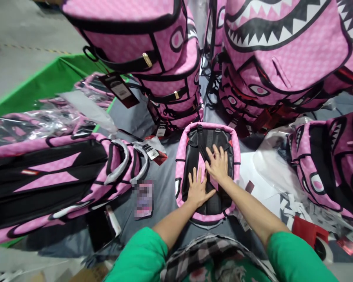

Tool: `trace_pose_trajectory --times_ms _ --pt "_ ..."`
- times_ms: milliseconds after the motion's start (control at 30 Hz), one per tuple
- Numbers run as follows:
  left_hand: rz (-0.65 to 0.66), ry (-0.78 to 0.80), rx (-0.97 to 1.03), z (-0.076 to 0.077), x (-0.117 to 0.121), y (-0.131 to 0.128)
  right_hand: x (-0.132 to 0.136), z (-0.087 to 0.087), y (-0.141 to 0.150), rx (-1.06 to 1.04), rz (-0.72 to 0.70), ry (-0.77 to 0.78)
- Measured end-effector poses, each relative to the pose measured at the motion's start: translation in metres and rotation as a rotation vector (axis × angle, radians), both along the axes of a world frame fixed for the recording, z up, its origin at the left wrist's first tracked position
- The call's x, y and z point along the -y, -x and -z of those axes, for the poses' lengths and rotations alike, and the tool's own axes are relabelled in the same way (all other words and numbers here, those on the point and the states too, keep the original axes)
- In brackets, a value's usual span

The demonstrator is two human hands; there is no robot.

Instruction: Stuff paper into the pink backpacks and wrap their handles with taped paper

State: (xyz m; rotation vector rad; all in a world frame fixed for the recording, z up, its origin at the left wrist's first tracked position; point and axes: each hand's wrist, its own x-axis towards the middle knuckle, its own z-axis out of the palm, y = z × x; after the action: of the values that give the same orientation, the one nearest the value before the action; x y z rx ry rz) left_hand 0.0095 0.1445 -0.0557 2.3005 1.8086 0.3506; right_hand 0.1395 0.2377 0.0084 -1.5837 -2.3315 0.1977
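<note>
A pink backpack [214,203] with a black padded back panel lies with its back facing up, directly in front of me. My left hand [197,188] rests flat on the panel, fingers spread. My right hand [218,164] lies flat just above it, its fingertips on a black strap [202,147] at the top of the bag. Neither hand grips anything. Both forearms reach out of green sleeves.
Stacks of pink shark-mouth backpacks [282,51] rise ahead, with more [55,176] at the left and right. Clear plastic wrap [26,127], red hang tags, a blurred card [144,199] and a black phone-sized slab [101,229] lie on grey cloth. A red object [307,233] sits at the lower right.
</note>
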Motion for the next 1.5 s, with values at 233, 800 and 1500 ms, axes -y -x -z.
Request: trace_pose_trajectory --times_ms 233,800,1500 --pt "-0.019 -0.002 0.0 0.012 0.015 -0.006 -0.01 0.038 0.001 0.074 0.154 0.073" --pt "-0.071 -0.071 -0.006 -0.011 -0.134 0.044 -0.071 0.031 -0.015 0.087 0.208 -0.017" --pt "-0.645 0.235 0.269 -0.055 -0.039 0.081 0.008 -0.022 -0.111 0.174 0.505 0.521"
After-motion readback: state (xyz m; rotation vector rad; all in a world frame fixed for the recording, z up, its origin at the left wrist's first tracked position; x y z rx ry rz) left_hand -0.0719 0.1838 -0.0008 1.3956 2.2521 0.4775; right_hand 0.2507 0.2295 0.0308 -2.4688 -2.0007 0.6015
